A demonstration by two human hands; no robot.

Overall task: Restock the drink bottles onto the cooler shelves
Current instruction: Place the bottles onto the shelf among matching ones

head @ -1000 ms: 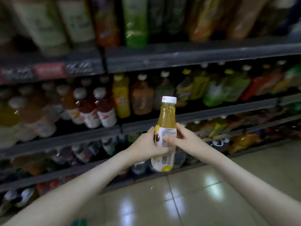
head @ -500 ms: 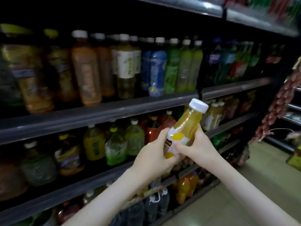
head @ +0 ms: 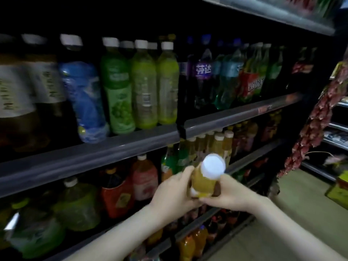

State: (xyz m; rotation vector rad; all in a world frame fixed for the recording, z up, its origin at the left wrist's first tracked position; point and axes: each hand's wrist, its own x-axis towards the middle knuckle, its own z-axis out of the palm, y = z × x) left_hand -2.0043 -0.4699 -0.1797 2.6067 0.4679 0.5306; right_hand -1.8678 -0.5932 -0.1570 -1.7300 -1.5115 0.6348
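The cooler shelves fill nearly everything ahead of me, dark inside, the grey rail of one running across at a slant. Tall green tea bottles and a blue bottle stand packed along that shelf. Below the rail, the next shelf holds fat jugs of green and red drink to my left and, further right, a row of slim yellow bottles with pale caps (the same sort as mine, as best I can judge through the blur). Nearly every shelf face I can see looks full, so I'd say most of the stocking is done, or at least that little room remains. What is left for this one is to find its gap, which I judge lies at the front of that yellow row, and stand it there. It is not shelved yet: the juice bottle hangs in the air in front of the lower shelf, just short of the yellow row, tipped so its top points back towards me. My left hand wraps round its left side and my right hand curls round its base and right side, both grasping it firmly. Its white cap is on, facing me
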